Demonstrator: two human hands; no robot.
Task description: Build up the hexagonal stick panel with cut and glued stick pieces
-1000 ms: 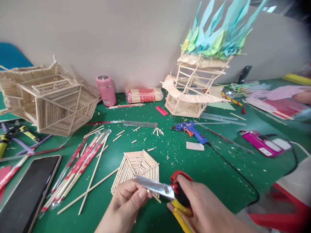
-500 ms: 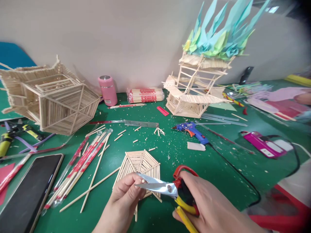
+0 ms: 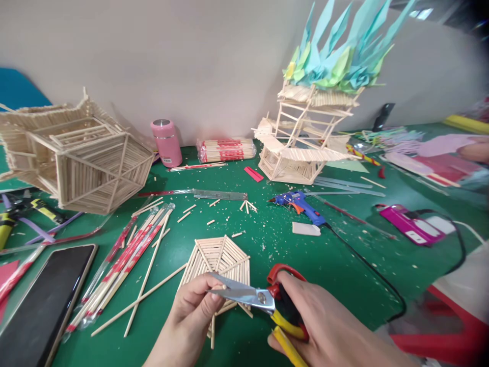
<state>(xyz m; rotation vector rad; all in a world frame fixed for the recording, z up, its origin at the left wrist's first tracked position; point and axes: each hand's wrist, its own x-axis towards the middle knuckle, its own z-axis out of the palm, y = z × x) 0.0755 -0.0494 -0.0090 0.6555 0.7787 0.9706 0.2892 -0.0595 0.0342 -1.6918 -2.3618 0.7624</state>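
My left hand [image 3: 187, 318] pinches a short wooden stick [image 3: 224, 287] between thumb and fingers, much of it hidden by them. Around that stick's end are the partly parted blades of the scissors [image 3: 262, 297], which have red and yellow handles. My right hand [image 3: 324, 316] is wrapped round those handles. Beneath the blades and my left fingertips, a many-sided panel of wooden sticks [image 3: 223, 250] lies on the green table [image 3: 233, 351], its near part covered.
Left lie a phone [image 3: 46, 300], bagged sticks [image 3: 126, 260] and loose sticks. A blue glue gun [image 3: 301, 206] trails its cord on the right. Behind stand a stick lantern-like frame [image 3: 103, 168], a pink flask [image 3: 167, 145] and a paper-leaf-topped stick model [image 3: 294, 165]. Another person's hand [image 3: 473, 153] is far right.
The scissor blades look slightly closer together around the stick. The whole view has shifted a little; the things on the table lie as before.
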